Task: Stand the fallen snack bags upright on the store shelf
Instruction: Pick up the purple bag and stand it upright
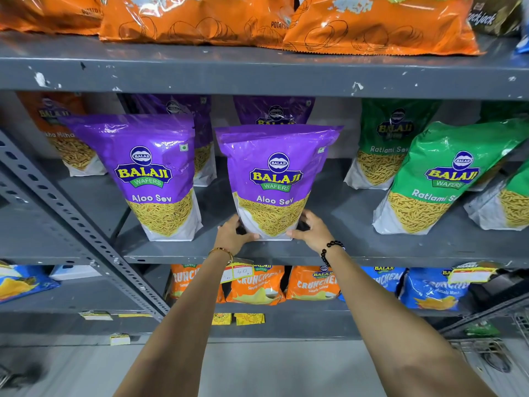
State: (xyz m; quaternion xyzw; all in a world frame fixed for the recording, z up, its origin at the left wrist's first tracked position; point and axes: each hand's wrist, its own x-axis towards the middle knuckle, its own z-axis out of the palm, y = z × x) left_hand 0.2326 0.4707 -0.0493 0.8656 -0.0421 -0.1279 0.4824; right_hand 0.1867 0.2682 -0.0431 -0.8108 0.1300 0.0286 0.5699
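A purple Aloo Sev bag (pixel 274 184) is found upright on the middle shelf (pixel 329 247), near its front edge, held at the base between both hands. The left hand (pixel 232 235) is closed against the lower left corner; the right hand (pixel 309 229) is closed against the lower right corner. The step in hand is judged to be the seating of this bag on its base. A second purple bag (pixel 151 179) stands just beside it to the left. The green Ratlami Sev bags (pixel 440 179) to the right are seen tilted. Next, a gentle release is called for, the bag being checked for balance, and the leaning green bags are then to be straightened
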